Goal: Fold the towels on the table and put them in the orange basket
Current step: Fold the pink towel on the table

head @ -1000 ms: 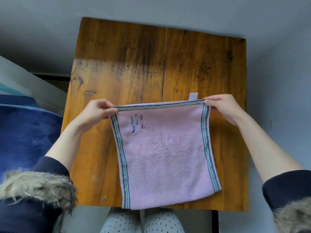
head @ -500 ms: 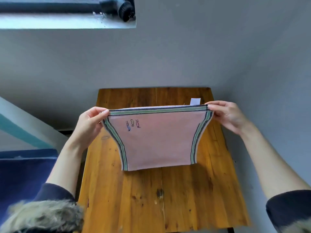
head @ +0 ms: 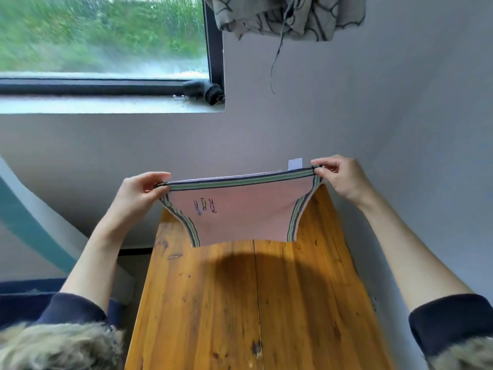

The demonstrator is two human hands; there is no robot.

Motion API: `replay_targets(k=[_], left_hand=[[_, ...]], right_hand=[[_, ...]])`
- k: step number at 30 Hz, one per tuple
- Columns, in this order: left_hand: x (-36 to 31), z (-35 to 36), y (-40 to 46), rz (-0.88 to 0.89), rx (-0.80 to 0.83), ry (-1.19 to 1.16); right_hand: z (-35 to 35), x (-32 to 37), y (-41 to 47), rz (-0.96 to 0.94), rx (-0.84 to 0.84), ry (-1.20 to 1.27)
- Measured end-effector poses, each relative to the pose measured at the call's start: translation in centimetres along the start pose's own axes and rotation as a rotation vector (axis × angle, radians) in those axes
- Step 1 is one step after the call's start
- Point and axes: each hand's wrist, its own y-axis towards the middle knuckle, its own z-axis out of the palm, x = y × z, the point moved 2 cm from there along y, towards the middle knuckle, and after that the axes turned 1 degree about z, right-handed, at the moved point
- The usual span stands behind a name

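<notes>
A pink towel (head: 245,214) with green and dark striped borders and a small embroidered motif hangs in the air above the far end of the wooden table (head: 256,303). My left hand (head: 136,196) pinches its top left corner. My right hand (head: 338,177) pinches its top right corner, beside a white label. The top edge is stretched tight between them and the lower edge hangs free over the table. No orange basket is in view.
A grey wall rises behind the table, with a window (head: 104,41) at the upper left and a patterned curtain (head: 288,14) at the top. A blue cushioned seat (head: 24,300) lies at the lower left.
Both hands have lifted the towel off the table and carried it up and away from me. The view has tilted up, bringing the window and curtain into sight.
</notes>
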Motion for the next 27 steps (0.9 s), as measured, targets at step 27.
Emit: replay_targets(k=[27], left_hand=[[-0.9, 1.0, 3.3, 0.050, -0.283, 0.104]], right_hand=[[4.0, -0.3, 3.6, 0.167, -0.201, 0.275]])
